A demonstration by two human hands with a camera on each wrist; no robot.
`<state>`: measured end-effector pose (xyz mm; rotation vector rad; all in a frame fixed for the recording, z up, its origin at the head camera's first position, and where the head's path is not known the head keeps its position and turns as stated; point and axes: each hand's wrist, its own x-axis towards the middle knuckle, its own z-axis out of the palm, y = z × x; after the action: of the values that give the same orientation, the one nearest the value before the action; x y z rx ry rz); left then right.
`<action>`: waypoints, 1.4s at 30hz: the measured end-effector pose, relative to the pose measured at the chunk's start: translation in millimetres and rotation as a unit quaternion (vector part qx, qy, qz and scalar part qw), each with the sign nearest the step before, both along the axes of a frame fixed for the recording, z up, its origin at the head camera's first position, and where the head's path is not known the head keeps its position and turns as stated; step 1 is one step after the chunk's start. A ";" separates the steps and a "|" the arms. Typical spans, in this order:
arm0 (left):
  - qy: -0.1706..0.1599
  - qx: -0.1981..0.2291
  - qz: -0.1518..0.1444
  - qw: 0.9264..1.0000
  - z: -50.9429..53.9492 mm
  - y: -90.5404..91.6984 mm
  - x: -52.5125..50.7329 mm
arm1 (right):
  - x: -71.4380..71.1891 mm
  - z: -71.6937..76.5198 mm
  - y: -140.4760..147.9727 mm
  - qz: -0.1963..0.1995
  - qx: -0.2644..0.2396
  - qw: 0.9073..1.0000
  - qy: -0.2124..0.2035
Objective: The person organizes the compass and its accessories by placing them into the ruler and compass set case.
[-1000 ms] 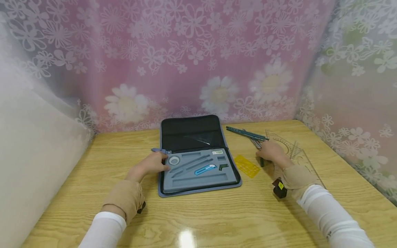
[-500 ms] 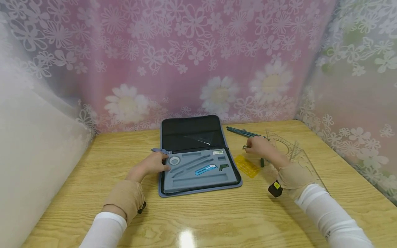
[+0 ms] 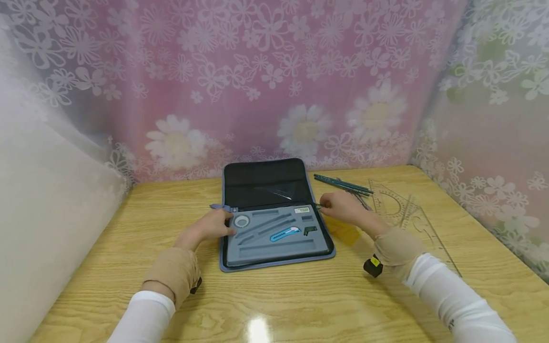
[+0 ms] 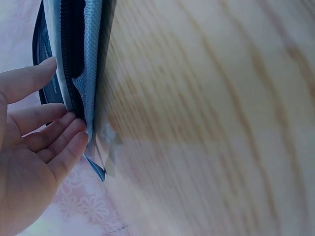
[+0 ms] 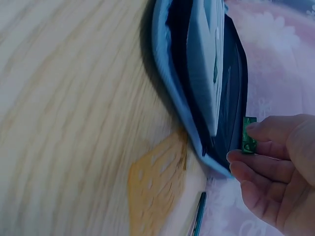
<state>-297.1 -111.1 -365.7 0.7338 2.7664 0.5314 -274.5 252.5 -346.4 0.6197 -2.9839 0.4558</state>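
Note:
A zippered drawing-kit case point(image 3: 274, 267) lies unfolded on the table, its grey foam tray point(image 3: 280, 257) facing up. My left hand point(image 3: 212, 224) holds the case's left edge, thumb on top and fingertips against the side, as the left wrist view point(image 4: 39, 142) shows. At the case's upper right corner, my right hand point(image 3: 343, 206) pinches a small green pencil sharpener point(image 5: 249, 135) between thumb and fingers. Set in the foam are a tape roll point(image 3: 241, 221), a blue utility knife point(image 3: 285, 234), a dark green angled piece point(image 3: 310, 230) and a white-and-green eraser point(image 3: 302, 209). Several foam slots hold nothing.
A yellow template point(image 3: 345, 232) lies right of the case, partly under my right arm. Dark green pencils point(image 3: 343, 184) and a metal tool point(image 3: 362, 201) lie behind that arm. Clear plastic set squares point(image 3: 422, 224) lie farther right. Flowered curtains border the table point(image 3: 274, 305).
My right hand has lifted the sharpener from beside the pencils and carried it left to the case's corner. My left hand stays at the case's edge.

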 end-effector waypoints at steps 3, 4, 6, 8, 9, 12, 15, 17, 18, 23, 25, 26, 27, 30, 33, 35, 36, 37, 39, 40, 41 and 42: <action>0.000 -0.001 -0.003 1.000 -0.8 -0.2 -0.6 | -1.2 -0.5 -6.2 0.026 0.012 0.999 0.016; 0.001 -0.001 -0.004 1.000 -1.0 -0.2 -0.8 | -1.7 -0.8 -8.0 0.032 0.019 0.999 0.018; 0.000 -0.002 -0.007 1.000 -1.2 -0.1 -1.1 | -2.8 -1.5 -11.7 0.044 0.019 0.999 0.013; 0.001 -0.003 -0.008 1.000 -1.0 0.2 -1.4 | -5.0 -3.3 -15.0 0.054 0.010 0.998 -0.005; 0.001 -0.003 -0.007 1.000 -0.6 0.4 -1.3 | -6.2 -4.3 -16.4 0.060 0.004 0.998 -0.013; 0.002 -0.003 -0.006 1.000 0.8 0.9 -0.7 | -10.9 -8.5 -19.8 0.075 -0.016 0.996 -0.039; -0.001 -0.002 -0.006 1.000 2.0 1.1 -0.2 | -15.0 -11.9 -21.3 0.087 -0.023 0.994 -0.058; -0.004 -0.002 -0.007 1.000 2.0 0.9 -0.2 | -15.9 -12.8 -21.1 0.091 -0.029 0.993 -0.069; -0.004 -0.002 -0.007 1.000 1.9 0.8 -0.3 | -15.9 -12.6 -21.1 0.093 -0.033 0.992 -0.073; 0.001 -0.003 -0.004 1.000 1.1 0.1 -1.1 | -19.8 -15.7 -17.5 0.117 -0.046 0.990 -0.064; 0.001 -0.002 -0.005 1.000 1.2 -0.1 -0.8 | -20.5 -16.4 -18.2 0.113 -0.043 0.991 -0.064; 0.001 -0.003 -0.007 1.000 1.1 -0.3 -0.8 | -21.0 -16.8 -18.5 0.110 -0.041 0.991 -0.064; 0.001 -0.002 -0.008 1.000 1.1 -0.4 -0.7 | -17.6 -13.1 -21.5 0.099 -0.036 0.992 -0.071; 0.003 0.000 -0.010 1.000 1.1 0.1 -0.2 | -17.4 -14.0 -22.6 0.087 -0.024 0.993 -0.071; 0.003 0.001 -0.009 1.000 1.8 0.7 0.2 | -16.3 -12.6 -22.6 0.083 -0.017 0.994 -0.070; 0.001 0.001 -0.008 1.000 2.2 1.0 0.2 | -15.5 -11.7 -22.1 0.081 -0.017 0.994 -0.068; 0.001 0.001 -0.007 1.000 2.2 1.1 0.0 | -15.0 -11.0 -22.0 0.080 -0.017 0.994 -0.068; -0.001 0.000 -0.006 1.000 2.3 1.0 -0.3 | -14.9 -10.9 -21.7 0.083 -0.019 0.994 -0.067; -0.001 -0.002 -0.007 1.000 1.6 0.5 -0.9 | -14.6 -11.2 -21.5 0.085 -0.021 0.994 -0.066; -0.002 -0.001 -0.007 1.000 1.3 0.1 -0.9 | -14.6 -11.7 -21.4 0.087 -0.021 0.994 -0.063; -0.002 0.000 -0.007 1.000 1.0 -0.2 -0.9 | -14.7 -12.4 -21.4 0.088 -0.023 0.994 -0.061; -0.003 0.000 -0.007 1.000 0.9 -0.5 -0.8 | -14.7 -13.0 -21.3 0.088 -0.025 0.994 -0.059</action>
<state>-297.9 -111.6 -364.8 0.7488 2.7534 0.5303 -289.2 231.2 -359.4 0.8842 -3.0285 0.5970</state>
